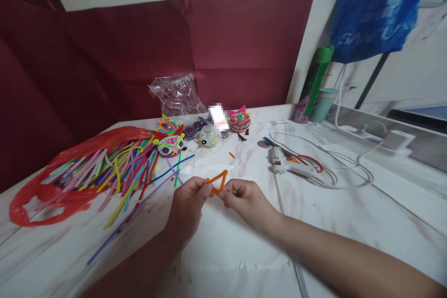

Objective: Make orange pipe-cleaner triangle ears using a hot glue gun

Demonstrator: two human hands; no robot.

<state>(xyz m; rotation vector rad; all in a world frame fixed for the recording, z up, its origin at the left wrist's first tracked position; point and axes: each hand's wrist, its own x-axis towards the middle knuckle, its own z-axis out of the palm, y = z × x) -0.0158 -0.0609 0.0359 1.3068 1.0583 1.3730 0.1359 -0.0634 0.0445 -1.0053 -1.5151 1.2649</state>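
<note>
An orange pipe cleaner point(219, 179), bent into a triangle, is held up between both hands above the white marbled table point(240, 251). My left hand point(190, 200) pinches its left corner between thumb and fingers. On the other side, my right hand point(242, 200) grips its lower right part near the fingertips. The triangle's peak points up and to the right. A short orange piece point(232, 154) lies on the table beyond the hands.
Colourful pipe cleaners point(118, 163) spill from a red plastic bag point(24, 209) at left. Decorated lion heads point(170, 144) and clear plastic wrapping point(178, 93) are behind. To the right lie a glue gun point(289, 165), pliers with red handles point(316, 159) and looped cables point(335, 181).
</note>
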